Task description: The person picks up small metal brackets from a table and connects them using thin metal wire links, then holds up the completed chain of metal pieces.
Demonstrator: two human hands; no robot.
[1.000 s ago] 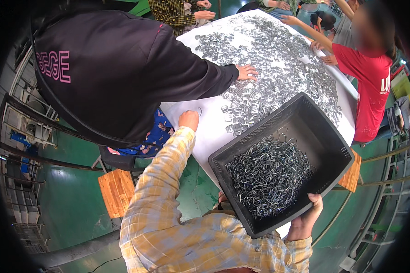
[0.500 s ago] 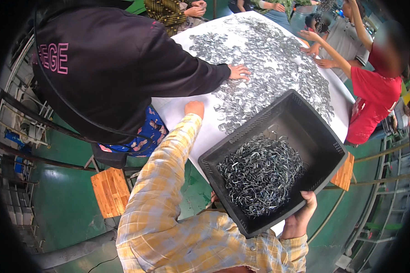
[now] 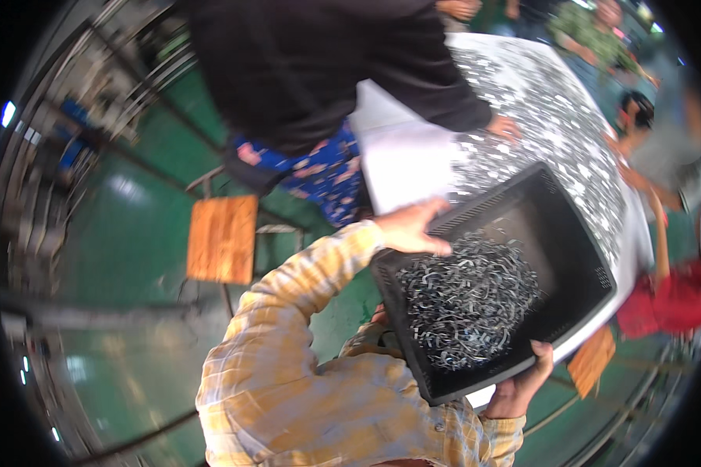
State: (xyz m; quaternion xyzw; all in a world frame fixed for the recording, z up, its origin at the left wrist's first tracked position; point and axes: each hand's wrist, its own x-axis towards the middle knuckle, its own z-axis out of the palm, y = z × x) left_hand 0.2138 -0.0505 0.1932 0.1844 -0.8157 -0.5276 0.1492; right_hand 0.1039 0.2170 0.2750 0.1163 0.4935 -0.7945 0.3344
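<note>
Black crate (image 3: 568, 233), loaded with metal clips (image 3: 463, 300), is gripped between left hand (image 3: 409, 227) and right hand (image 3: 522, 385); clips remain inside, unemptied.

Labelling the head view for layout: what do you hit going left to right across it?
Wooden stool → left hand on the bin's rim → black bin of small metal pieces → right hand at the bin's near corner → person in red.
</note>
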